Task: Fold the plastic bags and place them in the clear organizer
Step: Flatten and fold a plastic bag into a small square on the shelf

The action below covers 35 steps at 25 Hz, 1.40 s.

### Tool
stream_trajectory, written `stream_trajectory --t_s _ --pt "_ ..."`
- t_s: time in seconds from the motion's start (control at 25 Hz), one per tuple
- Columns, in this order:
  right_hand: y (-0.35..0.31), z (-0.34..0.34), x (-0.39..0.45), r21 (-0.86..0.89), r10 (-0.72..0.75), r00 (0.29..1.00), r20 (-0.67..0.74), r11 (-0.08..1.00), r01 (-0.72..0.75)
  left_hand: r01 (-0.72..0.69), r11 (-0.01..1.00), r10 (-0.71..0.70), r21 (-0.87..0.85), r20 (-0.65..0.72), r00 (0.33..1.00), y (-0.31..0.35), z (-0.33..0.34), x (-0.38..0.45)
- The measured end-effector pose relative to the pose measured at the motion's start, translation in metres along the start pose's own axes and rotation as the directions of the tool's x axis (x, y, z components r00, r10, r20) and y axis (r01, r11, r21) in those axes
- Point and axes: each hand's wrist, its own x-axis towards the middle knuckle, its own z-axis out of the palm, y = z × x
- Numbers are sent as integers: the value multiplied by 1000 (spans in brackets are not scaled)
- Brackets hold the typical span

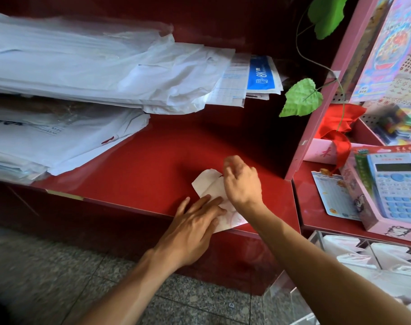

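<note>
The head view looks down on a glossy dark red counter [153, 160] set in a shop corner, with a speckled grey stone floor [47, 266] below its front edge. A partly folded white plastic bag [208, 181] with faint pink print lies flat near the counter's front edge, one corner reaching just over it. The left hand [195, 219] presses on the bag's near end with fingers straight and flat. The right hand [243, 184] hovers over the bag's far part with fingers loosely curled; motion blur hides the fingertips, so I cannot tell whether it pinches a fold or holds nothing.

At the back left of the counter, stacks of white plastic bags [82, 66] and paper sheets lie in two heaps, with a blue "8K" paper pack [262, 73] sticking out on the right side of the upper heap. A dark red back wall rises behind them.

To the right stands a pink metal rack [321, 109] with artificial green leaves [301, 98] trailing on a vine and a red ribbon [338, 127] beside it. On its lower shelf sits a packaged blue-and-white calculator [399, 186]. Below that, at the lower right, the clear organizer [366, 252] shows divided compartments holding what seem to be folded white bags.
</note>
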Motion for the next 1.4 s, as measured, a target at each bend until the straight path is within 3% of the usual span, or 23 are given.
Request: stream_trajectory --t_s 0.08,0.16,0.24,0.36,0.56,0.76,0.88,1.12,1.4 --pt "-1 -4 -3 -27 34 996 -77 999 -37 2 1000 -2 -3 2 1000 -1 2 0" --pt "-5 -3 -2 218 210 965 155 946 -241 -1 1000 1 -1 -2 1000 -2 2 0" --pt "-13 -3 -1 385 305 852 425 792 -475 -2 1000 2 -5 -5 1000 -1 1 1" --pt "-20 -4 -3 449 334 763 554 652 -611 -14 1000 14 -24 -13 1000 0 0 1" --pt "-8 -11 -5 418 223 913 341 834 -360 -15 1000 15 -22 -7 1000 -2 -1 0" --pt "12 -19 -15 109 129 959 252 981 -161 -73 997 77 39 -100 992 1 -3 1" --pt "17 -18 -12 -15 76 954 290 997 -75 -87 992 97 96 -106 990 3 -5 2" --pt "29 -11 -9 -250 9 949 315 965 74 39 999 -40 17 73 996 6 -14 5" --pt "33 -21 -14 -421 -42 939 342 886 193 44 999 -43 -3 173 984 -2 -26 17"
